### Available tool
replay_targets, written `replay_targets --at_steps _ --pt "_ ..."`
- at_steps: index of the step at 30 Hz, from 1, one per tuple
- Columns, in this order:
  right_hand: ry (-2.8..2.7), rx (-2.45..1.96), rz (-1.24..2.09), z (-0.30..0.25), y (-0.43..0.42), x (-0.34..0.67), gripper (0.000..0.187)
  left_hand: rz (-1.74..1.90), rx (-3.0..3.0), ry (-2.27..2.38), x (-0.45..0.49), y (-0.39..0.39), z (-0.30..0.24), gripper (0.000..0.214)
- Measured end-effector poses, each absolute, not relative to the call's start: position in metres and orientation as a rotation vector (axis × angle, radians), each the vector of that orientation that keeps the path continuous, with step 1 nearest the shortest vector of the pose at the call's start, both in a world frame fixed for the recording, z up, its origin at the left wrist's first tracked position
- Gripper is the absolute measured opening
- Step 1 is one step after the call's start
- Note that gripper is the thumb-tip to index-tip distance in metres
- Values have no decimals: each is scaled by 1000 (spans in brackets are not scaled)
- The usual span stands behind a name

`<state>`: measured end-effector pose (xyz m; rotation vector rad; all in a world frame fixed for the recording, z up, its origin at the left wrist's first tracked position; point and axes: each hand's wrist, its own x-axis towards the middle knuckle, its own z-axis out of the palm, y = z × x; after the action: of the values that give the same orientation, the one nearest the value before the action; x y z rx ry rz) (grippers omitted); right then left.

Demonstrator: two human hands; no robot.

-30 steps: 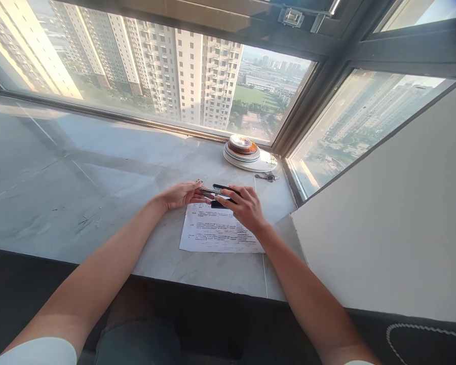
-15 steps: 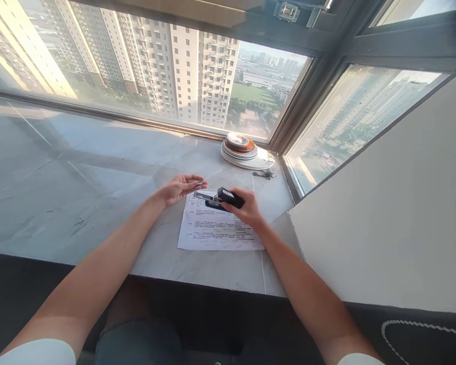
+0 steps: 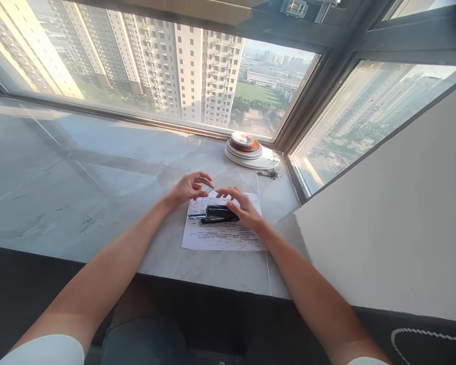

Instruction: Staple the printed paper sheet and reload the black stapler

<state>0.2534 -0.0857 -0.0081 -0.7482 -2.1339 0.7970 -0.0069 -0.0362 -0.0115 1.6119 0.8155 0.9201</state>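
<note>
Windowsill (image 3: 110, 203) with stapler (image 3: 221, 212) on paper (image 3: 228, 241).

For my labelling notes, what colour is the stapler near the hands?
The stapler is mostly black, with a silvery metal piece; see the head view.

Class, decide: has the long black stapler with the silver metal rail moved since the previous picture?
Yes. The stapler has come down toward the near edge of the grey marble-patterned windowsill and lies on the white printed paper sheet.
</note>
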Motion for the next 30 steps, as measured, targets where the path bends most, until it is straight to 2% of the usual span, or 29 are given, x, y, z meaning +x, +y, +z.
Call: replay_targets --at_steps 6,14,16,19,23,30 --pt "-2255 -661 929 -9 -84 253 64 993 1690 792 1 -44 -10 60" --pt "-2169 -729 934 -9 -84 250 52 1001 1743 767 2 -44 -12 65" --pt "-2037 -770 926 -10 -79 254 49 1053 1739 786 -1 -40 -13 61" --pt "-1752 -982 788 -14 -64 269 47 1197 1741 1059 -9 -31 -17 44" --pt "-1461 -1401 438 -21 -45 298 36 1272 1900 1505 -20 -16 -28 27" --pt "-1420 -1738 216 -39 -31 331 29 896 2180 1449 -25 -9 -47 41"
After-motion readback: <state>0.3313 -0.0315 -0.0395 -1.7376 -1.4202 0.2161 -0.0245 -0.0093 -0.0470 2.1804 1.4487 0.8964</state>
